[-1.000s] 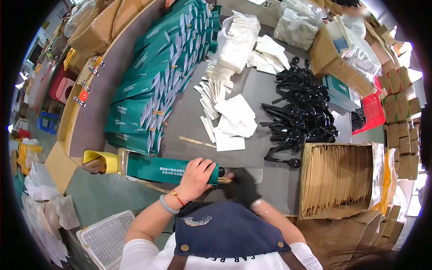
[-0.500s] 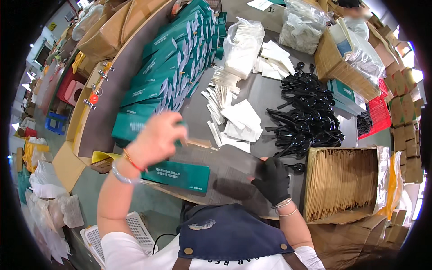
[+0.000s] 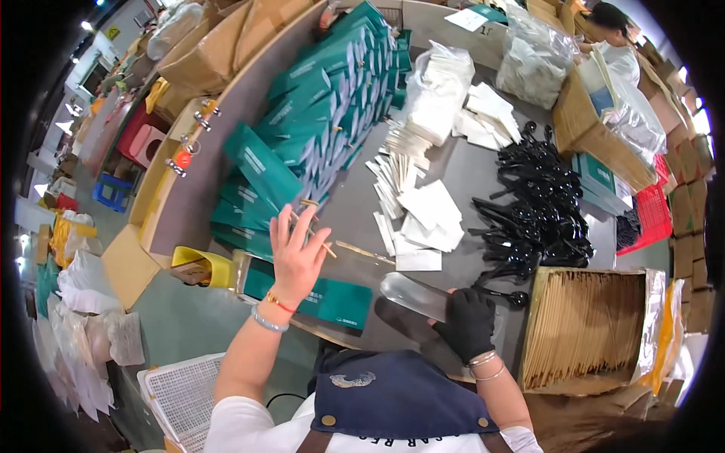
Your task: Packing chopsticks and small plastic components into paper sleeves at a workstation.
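Observation:
My bare left hand [image 3: 296,253] hovers over the left part of the table, its fingers spread. Thin wooden sticks [image 3: 330,250] poke out between them; how they are gripped is partly hidden. Below the hand lies a flat green package [image 3: 340,303] with white print. My right hand [image 3: 466,325], in a black glove with bare fingertips, closes on a long shiny blade-like piece [image 3: 415,297] with a rounded end, held over the table. A large pile of green packages [image 3: 317,113] leans along the left side, one tilted green package [image 3: 260,170] on top.
White packets [image 3: 430,215] lie mid-table, below a bagged stack [image 3: 439,94]. Black plastic spoons [image 3: 540,200] are heaped right of them. A carton of thin brown sticks [image 3: 585,328] stands at right. A yellow box [image 3: 202,266] sits at the left edge. Another person [image 3: 612,45] is at far right.
My left hand has moved right and its fingers have spread. A green package now lies tilted on the pile. The shiny piece in my right hand has turned its broad face into view.

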A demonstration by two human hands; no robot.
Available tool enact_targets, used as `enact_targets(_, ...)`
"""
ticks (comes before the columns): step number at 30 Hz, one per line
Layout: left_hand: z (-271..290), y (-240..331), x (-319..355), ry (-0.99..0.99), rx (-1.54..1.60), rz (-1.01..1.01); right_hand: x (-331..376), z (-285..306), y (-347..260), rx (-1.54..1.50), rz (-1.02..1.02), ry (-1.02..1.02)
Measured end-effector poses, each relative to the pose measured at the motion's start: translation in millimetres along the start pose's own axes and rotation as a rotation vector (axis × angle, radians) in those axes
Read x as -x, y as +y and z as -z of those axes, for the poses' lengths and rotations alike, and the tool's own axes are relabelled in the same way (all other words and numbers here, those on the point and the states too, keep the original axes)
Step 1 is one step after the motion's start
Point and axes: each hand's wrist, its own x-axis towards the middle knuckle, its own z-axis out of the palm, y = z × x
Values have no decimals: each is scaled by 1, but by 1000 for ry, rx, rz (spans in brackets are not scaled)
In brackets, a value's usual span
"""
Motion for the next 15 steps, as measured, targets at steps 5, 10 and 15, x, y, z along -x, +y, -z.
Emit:
enact_targets(5,8,-42,-37,33,-236,144,6,4,0,12,10,4)
enact_targets(10,17,-17,-44,-84,-17,70,12,2,6,-7,-61,-7)
enact_targets(15,-3,-65,-58,-7,-306,38,10,5,2,-2,-6,30)
